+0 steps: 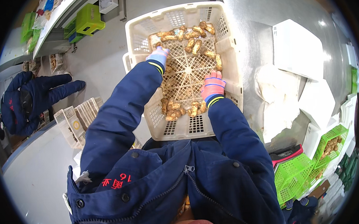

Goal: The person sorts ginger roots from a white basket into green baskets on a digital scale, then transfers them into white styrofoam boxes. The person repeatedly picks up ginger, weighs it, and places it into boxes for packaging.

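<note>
Before me a white plastic crate with a lattice bottom holds brown-and-cream mushrooms that look like matsutake. They lie along its far side and right side, with another cluster near the front. My left hand, in a blue and pink knit glove, is at the crate's left side. Its fingertips meet a brown mushroom; whether they grip it is unclear. My right hand, in a pink striped glove, reaches palm down over the lattice on the right, just below a mushroom. Its palm is hidden.
A steel table carries white foam boxes and a white cloth at right. Green baskets stand by a red-edged device. White baskets sit at left. Other people work at far left and lower right.
</note>
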`<state>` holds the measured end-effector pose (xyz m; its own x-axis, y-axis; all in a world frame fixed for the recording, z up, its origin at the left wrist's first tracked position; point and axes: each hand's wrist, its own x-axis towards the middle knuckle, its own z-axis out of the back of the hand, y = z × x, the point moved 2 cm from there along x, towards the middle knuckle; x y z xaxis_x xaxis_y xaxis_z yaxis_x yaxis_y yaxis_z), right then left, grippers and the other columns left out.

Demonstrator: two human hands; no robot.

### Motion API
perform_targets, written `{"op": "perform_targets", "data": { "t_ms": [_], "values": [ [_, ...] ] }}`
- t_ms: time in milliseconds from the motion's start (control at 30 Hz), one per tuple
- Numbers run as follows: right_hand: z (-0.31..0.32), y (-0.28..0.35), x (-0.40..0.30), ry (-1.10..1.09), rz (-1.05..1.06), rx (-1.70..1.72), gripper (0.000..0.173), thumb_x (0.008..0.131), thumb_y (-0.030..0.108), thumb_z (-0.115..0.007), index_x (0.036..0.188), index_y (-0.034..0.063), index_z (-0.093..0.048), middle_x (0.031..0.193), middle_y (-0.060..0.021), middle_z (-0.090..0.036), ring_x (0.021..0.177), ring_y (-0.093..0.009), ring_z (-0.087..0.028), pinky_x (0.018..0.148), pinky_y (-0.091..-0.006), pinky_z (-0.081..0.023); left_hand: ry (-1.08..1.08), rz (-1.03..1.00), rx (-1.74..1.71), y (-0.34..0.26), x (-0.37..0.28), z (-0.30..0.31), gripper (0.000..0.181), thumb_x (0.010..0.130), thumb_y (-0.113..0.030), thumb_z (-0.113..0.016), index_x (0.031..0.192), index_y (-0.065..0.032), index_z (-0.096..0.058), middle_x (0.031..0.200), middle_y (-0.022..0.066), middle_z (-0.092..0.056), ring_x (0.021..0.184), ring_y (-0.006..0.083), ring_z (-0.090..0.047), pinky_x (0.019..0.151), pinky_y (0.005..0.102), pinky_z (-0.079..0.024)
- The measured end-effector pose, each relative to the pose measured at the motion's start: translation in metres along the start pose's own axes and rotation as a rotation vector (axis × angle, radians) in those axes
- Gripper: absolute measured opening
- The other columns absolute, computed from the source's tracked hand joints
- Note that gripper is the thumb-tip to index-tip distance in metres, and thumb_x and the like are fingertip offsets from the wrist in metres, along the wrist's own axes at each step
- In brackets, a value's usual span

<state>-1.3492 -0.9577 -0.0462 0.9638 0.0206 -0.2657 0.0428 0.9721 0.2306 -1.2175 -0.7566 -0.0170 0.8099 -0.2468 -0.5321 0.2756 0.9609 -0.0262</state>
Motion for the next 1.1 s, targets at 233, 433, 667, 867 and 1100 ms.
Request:
{"op": "perform_targets", "data": {
  "t_ms": [233, 433, 667, 867, 1100],
  "values": [
    [-0.004, 0.004, 0.0, 0.05, -0.01, -0.019, 0.045, 0.065, 0.028, -0.061, 0.105, 0.0109, -0.049, 0.119, -0.0125, -0.039, 0.115, -0.031, -0.031, 0.082, -0.0487, -0.033, -0.02, -0.113, 0.385, -0.01, 0.016, -0.056, 0.022, 0.079, -0.017, -0.047, 0.1, -0.018, -0.055, 0.109, 0.0052, -0.051, 0.095, 0.0216, -0.054, 0.066, 0.0437, -0.047],
    [0.005, 0.005, -0.003, 0.121, -0.013, 0.056, 0.043, 0.064, 0.026, -0.062, 0.103, 0.0111, -0.05, 0.112, -0.013, -0.041, 0.114, -0.03, -0.032, 0.081, -0.0483, -0.035, 0.079, -0.115, 0.366, -0.017, 0.008, -0.054, 0.025, 0.082, -0.019, -0.046, 0.106, -0.0177, -0.053, 0.11, 0.0041, -0.05, 0.104, 0.0242, -0.047, 0.072, 0.0444, -0.044],
    [0.01, 0.0, 0.0, -0.007, 0.014, 0.181, 0.03, 0.057, 0.021, -0.063, 0.084, 0.0083, -0.056, 0.096, -0.0122, -0.047, 0.098, -0.031, -0.042, 0.078, -0.0404, -0.041, 0.167, -0.125, 0.309, -0.023, 0.003, -0.037, 0.033, 0.073, -0.018, -0.058, 0.105, -0.016, -0.053, 0.103, 0.0078, -0.054, 0.099, 0.0262, -0.052, 0.075, 0.0389, -0.045],
    [0.065, 0.011, 0.042, -0.266, 0.008, 0.294, 0.031, 0.054, 0.019, -0.065, 0.081, 0.0076, -0.053, 0.094, -0.0127, -0.047, 0.095, -0.031, -0.044, 0.077, -0.0397, -0.042, 0.03, -0.007, 0.195, -0.012, 0.025, 0.009, 0.034, 0.076, -0.012, -0.052, 0.11, -0.0122, -0.05, 0.108, 0.0159, -0.049, 0.092, 0.03, -0.057, 0.073, 0.0405, -0.047],
    [0.021, 0.007, 0.097, -0.022, -0.122, -0.093, 0.035, 0.067, 0.019, -0.059, 0.1, 0.0084, -0.054, 0.107, -0.0103, -0.047, 0.101, -0.025, -0.045, 0.08, -0.038, -0.043, 0.218, 0.047, 0.331, -0.021, 0.061, -0.023, 0.027, 0.081, -0.012, -0.045, 0.105, -0.0087, -0.058, 0.108, 0.0143, -0.055, 0.095, 0.0301, -0.056, 0.071, 0.0429, -0.048]
  ]
}}
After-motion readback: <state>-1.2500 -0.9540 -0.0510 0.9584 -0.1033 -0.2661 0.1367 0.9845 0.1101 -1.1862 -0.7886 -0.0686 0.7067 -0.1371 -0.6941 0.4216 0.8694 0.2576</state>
